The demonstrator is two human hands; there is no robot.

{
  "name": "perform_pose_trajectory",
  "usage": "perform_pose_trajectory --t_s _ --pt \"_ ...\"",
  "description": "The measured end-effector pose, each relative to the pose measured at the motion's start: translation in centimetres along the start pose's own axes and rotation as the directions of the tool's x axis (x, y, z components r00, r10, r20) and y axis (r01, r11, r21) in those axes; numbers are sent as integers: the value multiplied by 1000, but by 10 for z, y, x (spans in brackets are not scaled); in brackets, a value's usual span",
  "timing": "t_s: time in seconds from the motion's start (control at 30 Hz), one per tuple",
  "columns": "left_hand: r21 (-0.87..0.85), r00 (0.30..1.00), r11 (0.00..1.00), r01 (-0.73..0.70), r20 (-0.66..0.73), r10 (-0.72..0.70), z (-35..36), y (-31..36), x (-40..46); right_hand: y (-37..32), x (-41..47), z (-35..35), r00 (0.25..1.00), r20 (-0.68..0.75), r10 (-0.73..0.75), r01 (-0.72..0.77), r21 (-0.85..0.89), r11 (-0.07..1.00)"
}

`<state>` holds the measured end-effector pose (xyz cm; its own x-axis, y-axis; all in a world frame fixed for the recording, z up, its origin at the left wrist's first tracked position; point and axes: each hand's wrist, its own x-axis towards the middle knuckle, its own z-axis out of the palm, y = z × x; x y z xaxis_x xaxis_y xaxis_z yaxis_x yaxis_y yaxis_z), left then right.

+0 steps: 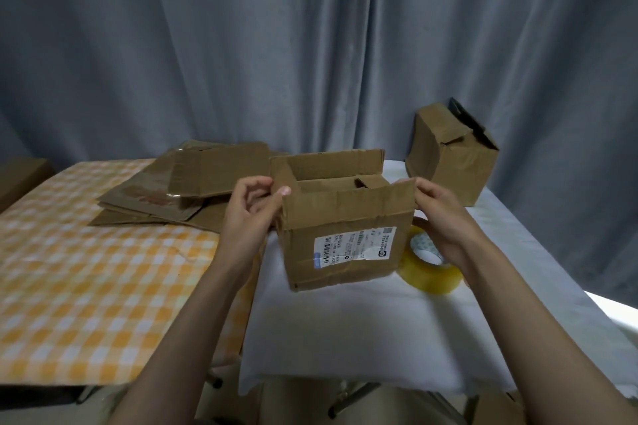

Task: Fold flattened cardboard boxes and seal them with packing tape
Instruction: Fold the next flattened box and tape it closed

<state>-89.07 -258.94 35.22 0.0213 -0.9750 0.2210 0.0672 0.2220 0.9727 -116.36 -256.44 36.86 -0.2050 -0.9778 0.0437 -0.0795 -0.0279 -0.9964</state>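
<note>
On the white cloth (345, 331) at the middle stands one open cardboard box (345, 235), creased and worn, with a white shipping label (355, 247) on its near wall. Both hands pinch its near top flap: the left hand (252, 207) at the left corner, the right hand (442, 214) at the right. One roll of clear yellowish tape (429, 266) lies just right of it. One folded box (452, 157) sits tilted behind. Flattened boxes (179, 186) are stacked on the orange checked cloth (86, 286).
</note>
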Motion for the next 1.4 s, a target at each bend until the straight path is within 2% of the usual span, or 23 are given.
perform_pose_trajectory --t_s 0.23,0.43,0.57,0.63,0.7,0.8,0.97,1.13,1.23,1.4 --pt "2 999 999 37 20 -37 2 -4 6 -2 12 -6 997 40 73 -74 25 997" --pt "-10 996 1000 24 88 -23 0 -1 -1 -4 2 -13 991 114 69 -71 10 997" --pt "-34 996 999 33 86 -30 0 3 -8 -3 -6 -12 998 42 55 -57 63 996" --pt "-111 982 988 103 167 -84 -2 4 -9 0 -5 -10 998 2 56 -56 94 994" --pt "-38 972 995 88 223 -77 -5 5 -10 4 -3 -8 998 -16 56 -54 115 992" --pt "59 987 998 38 155 -47 -3 3 -13 8 -2 -6 999 -13 49 -47 127 991" --pt "61 989 998 -20 148 11 -3 5 -16 3 -8 -2 1000 -17 4 -2 103 995" --pt "259 981 958 -119 179 74 -7 0 -13 4 -11 1 998 -62 7 -5 42 999" --pt "243 986 962 -126 140 94 -7 0 -13 8 -12 2 995 -81 -60 56 -46 997" --pt "197 995 977 -83 76 69 -4 -2 -13 16 -9 2 992 -92 -86 87 7 996"
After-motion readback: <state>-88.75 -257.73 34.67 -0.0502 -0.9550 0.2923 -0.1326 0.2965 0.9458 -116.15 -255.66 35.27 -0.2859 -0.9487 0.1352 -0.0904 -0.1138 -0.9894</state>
